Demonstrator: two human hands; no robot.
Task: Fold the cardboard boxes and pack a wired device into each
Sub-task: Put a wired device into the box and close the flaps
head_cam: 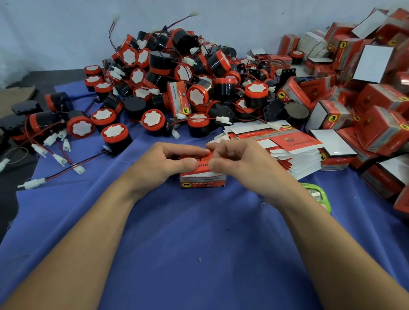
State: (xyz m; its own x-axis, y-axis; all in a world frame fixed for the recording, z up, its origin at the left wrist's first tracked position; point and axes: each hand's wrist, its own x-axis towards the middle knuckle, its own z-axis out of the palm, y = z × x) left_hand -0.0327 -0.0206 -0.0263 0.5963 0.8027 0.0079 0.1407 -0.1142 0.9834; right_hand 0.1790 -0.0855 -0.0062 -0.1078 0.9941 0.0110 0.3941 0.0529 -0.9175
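Left hand (168, 160) and right hand (241, 160) pinch the box (202, 179), its long axis running left-right.

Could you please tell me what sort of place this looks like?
Probably a hand-packing workbench: a heap of loose wired devices, a stack of flat box blanks and piles of folded red boxes on a blue cloth.
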